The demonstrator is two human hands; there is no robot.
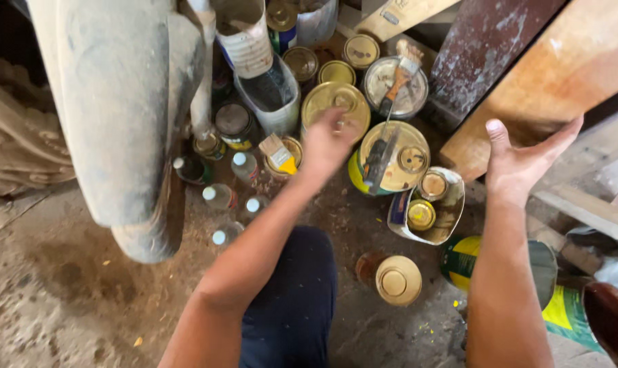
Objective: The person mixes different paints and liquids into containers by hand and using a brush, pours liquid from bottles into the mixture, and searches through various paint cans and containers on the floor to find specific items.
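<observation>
My left hand (328, 142) reaches forward over a cluster of paint tins on the dirt floor, its fingers on the gold lid of a large tin (336, 105). Whether it grips the tin is not clear. My right hand (520, 160) is raised and spread against the lower edge of a leaning wooden board (561, 75). A big yellow tin (390, 160) with a dirty brush lying across its lid sits between the two hands. A small yellow-handled brush (279, 154) rests on a tin by my left wrist.
A dusty vehicle tyre and mudguard (118, 116) fill the left. Several small capped bottles (220, 196) stand beside it. A cut plastic container (428, 208) holds small tins; a loose gold lid (397, 279) and a tipped yellow-green can (547, 286) lie near my knee.
</observation>
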